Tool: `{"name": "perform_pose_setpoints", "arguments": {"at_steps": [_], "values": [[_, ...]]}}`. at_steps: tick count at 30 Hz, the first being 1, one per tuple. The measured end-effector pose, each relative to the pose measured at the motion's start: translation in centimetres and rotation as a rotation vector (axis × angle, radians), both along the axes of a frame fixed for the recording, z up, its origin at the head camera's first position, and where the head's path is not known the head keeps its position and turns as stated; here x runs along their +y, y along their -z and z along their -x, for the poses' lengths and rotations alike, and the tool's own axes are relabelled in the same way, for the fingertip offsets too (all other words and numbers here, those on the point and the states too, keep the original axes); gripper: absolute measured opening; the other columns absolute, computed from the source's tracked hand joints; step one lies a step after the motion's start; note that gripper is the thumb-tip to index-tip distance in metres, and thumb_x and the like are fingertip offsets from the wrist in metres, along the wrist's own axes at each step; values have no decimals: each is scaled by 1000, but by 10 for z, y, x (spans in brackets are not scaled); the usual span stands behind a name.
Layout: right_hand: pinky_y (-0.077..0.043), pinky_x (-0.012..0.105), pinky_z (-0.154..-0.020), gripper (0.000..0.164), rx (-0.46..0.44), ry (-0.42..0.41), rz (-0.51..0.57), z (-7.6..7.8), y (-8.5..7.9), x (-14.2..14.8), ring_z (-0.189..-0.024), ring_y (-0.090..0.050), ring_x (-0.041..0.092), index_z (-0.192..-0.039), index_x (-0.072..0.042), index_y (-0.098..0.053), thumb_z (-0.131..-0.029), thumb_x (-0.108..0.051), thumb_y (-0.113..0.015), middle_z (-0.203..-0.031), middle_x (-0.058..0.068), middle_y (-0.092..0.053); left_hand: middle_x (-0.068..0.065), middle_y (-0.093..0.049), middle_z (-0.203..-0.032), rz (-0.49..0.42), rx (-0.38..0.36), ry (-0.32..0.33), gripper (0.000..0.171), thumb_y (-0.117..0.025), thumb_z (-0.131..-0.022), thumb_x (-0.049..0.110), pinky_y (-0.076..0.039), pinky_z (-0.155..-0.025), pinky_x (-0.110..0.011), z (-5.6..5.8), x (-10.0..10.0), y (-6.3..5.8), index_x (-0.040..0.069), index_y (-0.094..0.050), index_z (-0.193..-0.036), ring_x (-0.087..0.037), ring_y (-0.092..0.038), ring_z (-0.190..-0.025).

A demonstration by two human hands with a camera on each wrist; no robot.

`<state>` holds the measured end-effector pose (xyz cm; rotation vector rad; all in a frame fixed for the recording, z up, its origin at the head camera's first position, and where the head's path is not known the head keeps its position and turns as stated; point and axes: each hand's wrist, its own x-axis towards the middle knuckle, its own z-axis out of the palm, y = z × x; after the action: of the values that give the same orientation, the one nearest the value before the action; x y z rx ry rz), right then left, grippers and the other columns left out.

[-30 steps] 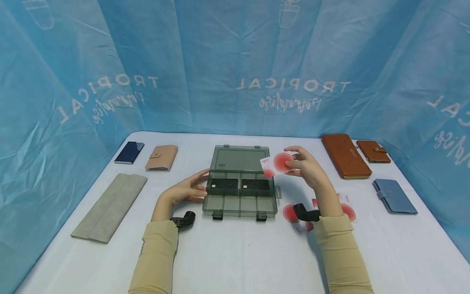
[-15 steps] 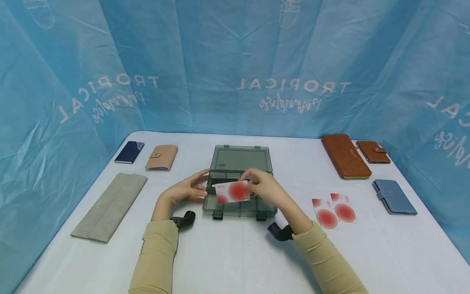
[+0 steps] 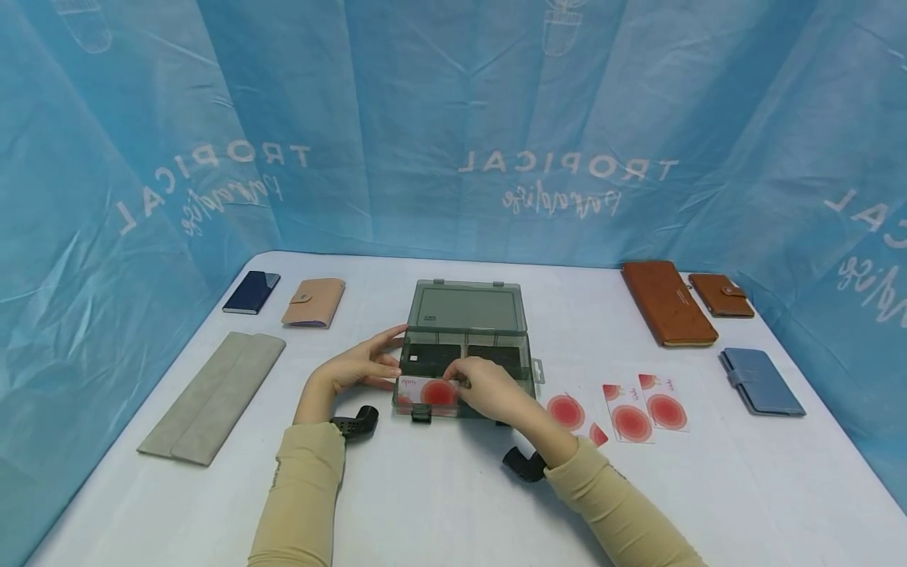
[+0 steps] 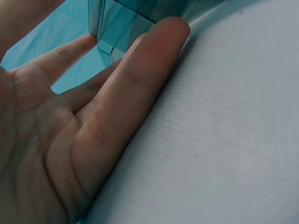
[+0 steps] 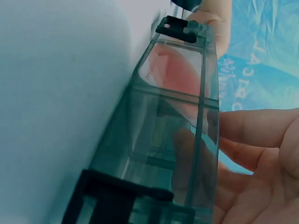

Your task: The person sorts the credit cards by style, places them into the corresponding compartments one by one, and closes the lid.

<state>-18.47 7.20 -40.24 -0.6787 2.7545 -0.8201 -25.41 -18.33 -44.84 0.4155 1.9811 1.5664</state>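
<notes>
A translucent green divided box (image 3: 498, 403) stands with its lid (image 3: 468, 307) swung back. At its left side my left hand (image 3: 360, 367) touches the wall, fingers extended, as the left wrist view also shows. My right hand (image 3: 492, 390) pinches the right end of a white card with red circles (image 3: 414, 390). That card is over the front left compartment, and in the right wrist view the card (image 5: 170, 74) shows through the clear front wall. Dark flat pieces (image 3: 434, 358) fill the back compartments. My right hand covers part of the front right compartments.
Several matching cards (image 3: 631, 423) lie right of the box, one partly behind my right forearm. A grey folder (image 3: 212, 398), beige cardholder (image 3: 313, 302) and navy booklet (image 3: 251, 292) lie left. Brown notebook (image 3: 668, 303), small brown wallet (image 3: 721, 295) and blue wallet (image 3: 761, 381) lie right.
My right hand has carried the card leftward from beside the lid and down to the front left compartment. My left hand stays at the box's side.
</notes>
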Motion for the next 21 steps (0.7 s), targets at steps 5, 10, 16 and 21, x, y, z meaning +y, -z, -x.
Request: {"name": "perform_pose_setpoints", "arguments": {"at_steps": [5,10,16,21], "values": [[-47,29,-68,21,29,6,-52,0,0,1,-79,-53,15,-109,-13,-67,-90,-13,-60,-99,5,-56,-16,-10,-153,-3,-8,-13,87,-67,-83,9,-49,-86,-45,0,1,1,24,-13,-150,-22,-52,-103],[-49,32,-75,23,17,12,-70,1,0,2,-86,-56,15,-112,-10,-66,-91,-16,-57,-103,5,-59,-17,-9,-153,-10,-9,-7,88,-67,-83,9,-49,-87,-46,0,1,0,22,-12,-150,-20,-52,-101],[-50,36,-79,30,-2,19,-104,0,0,2,-91,-58,19,-117,-7,-64,-91,-20,-57,-111,8,-58,-18,-10,-152,-13,-2,-2,87,-66,-84,7,-49,-86,-45,0,1,-1,21,-12,-150,-19,-52,-101],[-49,40,-86,36,-18,2,-136,-1,1,2,-101,-58,23,-123,-7,-60,-91,-24,-58,-118,11,-57,-19,-10,-152,-12,-8,-10,86,-66,-84,6,-49,-86,-45,-1,2,-1,22,-12,-150,-21,-51,-102]]}}
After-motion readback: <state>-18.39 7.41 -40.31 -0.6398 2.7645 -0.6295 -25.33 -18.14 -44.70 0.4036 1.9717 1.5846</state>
